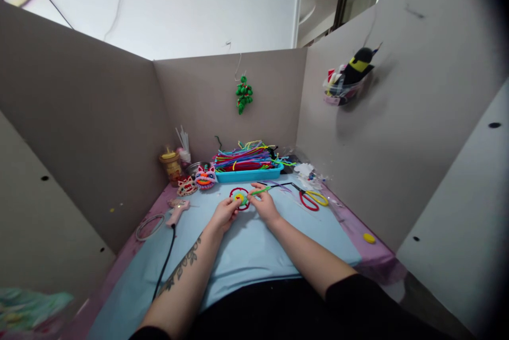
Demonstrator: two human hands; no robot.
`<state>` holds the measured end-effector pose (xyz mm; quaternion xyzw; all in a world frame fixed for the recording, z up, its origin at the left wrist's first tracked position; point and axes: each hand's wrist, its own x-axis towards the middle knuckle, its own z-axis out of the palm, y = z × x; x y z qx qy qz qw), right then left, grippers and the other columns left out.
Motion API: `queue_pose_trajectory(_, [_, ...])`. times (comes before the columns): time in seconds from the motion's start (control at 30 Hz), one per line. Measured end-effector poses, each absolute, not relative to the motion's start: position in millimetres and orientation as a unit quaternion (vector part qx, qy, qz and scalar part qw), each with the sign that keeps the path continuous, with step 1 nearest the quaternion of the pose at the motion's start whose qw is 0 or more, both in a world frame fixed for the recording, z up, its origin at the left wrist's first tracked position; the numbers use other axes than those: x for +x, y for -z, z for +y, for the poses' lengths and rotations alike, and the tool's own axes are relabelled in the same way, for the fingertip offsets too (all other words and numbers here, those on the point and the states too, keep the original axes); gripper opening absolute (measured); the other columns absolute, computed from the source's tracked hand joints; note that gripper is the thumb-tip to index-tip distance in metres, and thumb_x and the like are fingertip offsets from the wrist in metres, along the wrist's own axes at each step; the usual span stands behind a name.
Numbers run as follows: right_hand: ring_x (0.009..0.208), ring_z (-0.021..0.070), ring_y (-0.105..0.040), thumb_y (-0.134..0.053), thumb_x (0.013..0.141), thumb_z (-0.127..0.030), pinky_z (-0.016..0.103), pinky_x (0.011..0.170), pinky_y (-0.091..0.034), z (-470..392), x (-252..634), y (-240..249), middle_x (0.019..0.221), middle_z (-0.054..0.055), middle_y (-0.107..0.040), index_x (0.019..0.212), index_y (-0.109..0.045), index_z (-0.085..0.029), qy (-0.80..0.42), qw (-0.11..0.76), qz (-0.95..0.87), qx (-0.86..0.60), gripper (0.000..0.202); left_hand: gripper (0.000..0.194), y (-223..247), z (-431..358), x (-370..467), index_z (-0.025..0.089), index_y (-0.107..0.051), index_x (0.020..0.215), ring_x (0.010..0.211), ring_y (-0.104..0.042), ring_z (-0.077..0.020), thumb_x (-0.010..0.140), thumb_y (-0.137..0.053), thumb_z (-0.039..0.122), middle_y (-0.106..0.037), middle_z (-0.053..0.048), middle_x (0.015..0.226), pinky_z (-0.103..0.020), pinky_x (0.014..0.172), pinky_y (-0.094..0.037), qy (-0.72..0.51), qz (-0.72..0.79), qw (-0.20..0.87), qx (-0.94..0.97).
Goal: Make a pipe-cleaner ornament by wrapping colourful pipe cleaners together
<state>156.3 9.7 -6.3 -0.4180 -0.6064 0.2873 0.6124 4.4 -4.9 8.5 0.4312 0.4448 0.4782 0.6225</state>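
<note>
On the counter [274, 255], a pink glue gun [177, 214] lies at far left, with two fuzzy heads [205, 178] standing behind it. The left hand [227, 212] has its grip clamped on a red-ringed piece [239, 199], held in front of the blue tray [250, 175] of stems. Just beside it, the right hand [264, 205] has its grip pinched on a green stem [261, 190]. Scissors [308, 201] lie right of it; farther right sits a yellow disc [369, 238].

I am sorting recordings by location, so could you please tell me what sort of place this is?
Probably a craft workstation: grey partitions border a table on three sides, a blue tray holds many colourful strands, and a pink glue gun lies on the left.
</note>
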Motion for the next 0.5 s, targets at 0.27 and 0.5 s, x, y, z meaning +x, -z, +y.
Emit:
queue_pose_trajectory(0.27, [0.104,0.0248,-0.051,-0.063,0.066,-0.038,0.034,0.084,-0.041,25,156,21,0.118,0.010,-0.052,0.073,-0.063,-0.017,-0.358,0.651,-0.513,-0.430,0.022,0.038,-8,-6,6,0.015,-0.051,0.066,0.035,-0.030,-0.0026,0.059,-0.076,0.042,-0.041,0.007,0.042,-0.017,0.037,-0.016,-0.461,0.420,0.635,0.455])
queue_pose_trajectory(0.5, [0.108,0.0242,-0.050,-0.063,0.067,-0.040,0.030,0.079,-0.042,22,158,17,0.118,0.009,-0.053,0.076,-0.063,-0.019,-0.341,0.632,-0.537,-0.443,0.024,0.034,-7,-5,5,0.014,-0.054,0.068,0.036,-0.033,-0.0028,0.060,-0.077,0.039,-0.042,0.007,0.043,-0.016,0.037,-0.019,-0.469,0.420,0.649,0.427])
